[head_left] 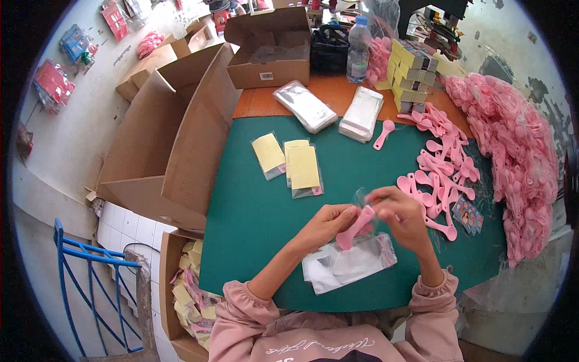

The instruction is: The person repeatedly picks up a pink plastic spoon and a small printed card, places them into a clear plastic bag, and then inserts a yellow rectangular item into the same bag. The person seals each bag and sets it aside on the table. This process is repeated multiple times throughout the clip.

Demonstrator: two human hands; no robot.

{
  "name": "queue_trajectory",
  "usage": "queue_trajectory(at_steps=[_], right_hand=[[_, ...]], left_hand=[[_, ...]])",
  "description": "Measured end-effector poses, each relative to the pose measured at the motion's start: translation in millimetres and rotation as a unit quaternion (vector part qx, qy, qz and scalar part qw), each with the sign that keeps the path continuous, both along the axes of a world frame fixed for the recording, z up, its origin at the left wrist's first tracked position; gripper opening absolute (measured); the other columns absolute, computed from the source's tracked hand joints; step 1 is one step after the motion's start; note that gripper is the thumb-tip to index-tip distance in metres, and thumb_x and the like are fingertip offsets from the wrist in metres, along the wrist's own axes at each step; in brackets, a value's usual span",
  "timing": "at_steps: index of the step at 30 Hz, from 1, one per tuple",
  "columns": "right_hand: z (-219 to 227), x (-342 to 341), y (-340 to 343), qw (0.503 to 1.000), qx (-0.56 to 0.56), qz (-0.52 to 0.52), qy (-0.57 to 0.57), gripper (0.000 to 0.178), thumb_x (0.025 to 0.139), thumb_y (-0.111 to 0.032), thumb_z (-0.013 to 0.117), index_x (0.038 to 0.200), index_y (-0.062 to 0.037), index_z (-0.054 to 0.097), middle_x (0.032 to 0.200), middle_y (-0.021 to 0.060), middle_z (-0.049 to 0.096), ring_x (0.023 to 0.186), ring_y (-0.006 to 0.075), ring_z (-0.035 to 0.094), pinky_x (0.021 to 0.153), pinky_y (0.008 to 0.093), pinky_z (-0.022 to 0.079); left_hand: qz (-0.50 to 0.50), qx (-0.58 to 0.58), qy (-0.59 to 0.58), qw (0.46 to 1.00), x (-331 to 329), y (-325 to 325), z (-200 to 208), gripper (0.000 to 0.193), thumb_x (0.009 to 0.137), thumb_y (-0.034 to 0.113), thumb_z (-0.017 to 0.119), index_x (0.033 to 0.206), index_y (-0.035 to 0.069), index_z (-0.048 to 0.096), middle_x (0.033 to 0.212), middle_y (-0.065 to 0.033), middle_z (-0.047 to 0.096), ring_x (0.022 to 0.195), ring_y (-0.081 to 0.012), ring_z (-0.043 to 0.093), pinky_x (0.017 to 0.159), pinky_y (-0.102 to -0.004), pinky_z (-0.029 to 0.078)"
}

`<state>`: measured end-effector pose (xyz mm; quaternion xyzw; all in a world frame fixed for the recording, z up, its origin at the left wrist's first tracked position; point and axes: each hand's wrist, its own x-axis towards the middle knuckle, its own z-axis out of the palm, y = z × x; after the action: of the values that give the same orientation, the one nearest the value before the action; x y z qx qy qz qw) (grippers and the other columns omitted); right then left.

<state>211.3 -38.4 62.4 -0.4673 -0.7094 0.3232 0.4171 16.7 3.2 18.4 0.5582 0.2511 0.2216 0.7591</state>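
Observation:
Over the near part of the green table, my left hand is closed, thumb on top, on a pink plastic spoon and the clear film around it. The spoon tilts with its bowl end down toward me. My right hand is curled at the other side of the clear plastic bag, its fingertips slightly blurred at the film. Below my hands lies a loose pile of clear plastic bags. Right of my right hand are scattered pink spoons and a few small printed cards.
Packed bags with yellow cards lie left of centre. Two bag stacks, a water bottle and card stacks stand farther back. Wrapped pink spoons heap along the right. Cardboard boxes and a blue metal frame border the left.

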Motion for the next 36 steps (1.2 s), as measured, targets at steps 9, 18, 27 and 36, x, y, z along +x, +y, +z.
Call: queue_trajectory(at_steps=[9,18,27,36], right_hand=[[18.6,78.7,-31.1,0.954,0.022,-0.266,-0.136,0.030,0.081,-0.016,0.050,0.107,-0.0022,0.056,0.107,0.0130,0.053,0.092,0.0241,0.053,0.082,0.0312,0.041],[-94.3,271.9,-110.9,0.730,-0.153,-0.561,-0.360,0.036,0.080,-0.030,0.057,0.094,0.0028,0.057,0.085,0.0217,0.058,0.084,0.0363,0.056,0.074,0.0404,0.042],[-13.6,181.0,-73.0,0.773,0.077,-0.542,-0.320,0.022,0.081,-0.015,0.057,0.096,-0.0003,0.053,0.083,0.0159,0.061,0.069,0.0295,0.060,0.058,0.0356,0.045],[48.5,2.2,5.7,0.987,-0.055,-0.151,0.028,0.008,0.081,-0.002,0.057,0.087,0.0007,0.053,0.067,0.0052,0.059,0.044,0.0053,0.049,0.039,0.0198,0.037]], left_hand=[[0.103,0.156,-0.161,0.969,-27.1,13.2,40.2,0.039,0.095,0.028,0.035,0.106,-0.003,0.056,0.097,-0.0099,0.062,0.084,-0.0099,0.057,0.067,-0.0222,0.047],[0.128,0.101,-0.189,0.968,-25.1,18.4,63.3,0.040,0.095,0.029,0.032,0.110,-0.001,0.052,0.095,-0.0134,0.063,0.081,-0.0132,0.061,0.070,-0.0227,0.048],[-0.057,0.141,0.020,0.988,-26.8,49.0,58.6,0.039,0.094,0.032,0.036,0.106,0.002,0.058,0.086,-0.0059,0.063,0.073,-0.0068,0.056,0.063,-0.0189,0.044],[-0.030,0.177,0.125,0.976,-18.4,61.0,38.6,0.036,0.093,0.033,0.042,0.102,0.003,0.061,0.059,0.0078,0.034,0.055,-0.0037,0.031,0.046,-0.0213,0.027]])
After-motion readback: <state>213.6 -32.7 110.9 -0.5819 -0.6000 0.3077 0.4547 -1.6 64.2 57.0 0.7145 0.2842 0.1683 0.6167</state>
